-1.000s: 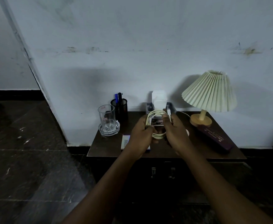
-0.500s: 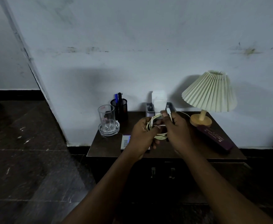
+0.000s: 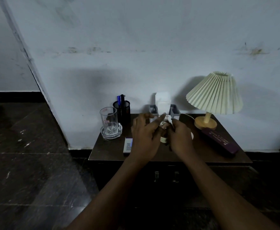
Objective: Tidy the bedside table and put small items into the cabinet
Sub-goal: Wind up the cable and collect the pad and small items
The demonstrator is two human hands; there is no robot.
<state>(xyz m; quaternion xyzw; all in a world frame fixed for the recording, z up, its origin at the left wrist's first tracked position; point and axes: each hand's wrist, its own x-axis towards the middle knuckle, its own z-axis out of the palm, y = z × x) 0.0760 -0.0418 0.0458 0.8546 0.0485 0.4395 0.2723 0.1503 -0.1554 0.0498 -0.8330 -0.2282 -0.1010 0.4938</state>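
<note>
A coiled white cable (image 3: 163, 139) is held above the middle of the dark bedside table (image 3: 109, 147). My right hand (image 3: 181, 137) grips the bundle, and the cable's white plug end (image 3: 169, 120) sticks up from its fingers. My left hand (image 3: 144, 136) is close on the left with its fingers stretched out, the index finger lying against the top of the cable. The cabinet (image 3: 165, 177) below the tabletop has two small metal handles and its doors are closed.
On the table stand a glass on a clear coaster (image 3: 110, 124), a black mesh pen holder (image 3: 122, 110), a flat white box (image 3: 128, 145), a grey organizer with a white box (image 3: 163, 102), a pleated lamp (image 3: 214, 93) and a long purple box (image 3: 219, 140). The wall is right behind.
The open loops of cable have been squeezed into a narrow bundle. My left fingers have straightened and my right hand has come down onto the coil.
</note>
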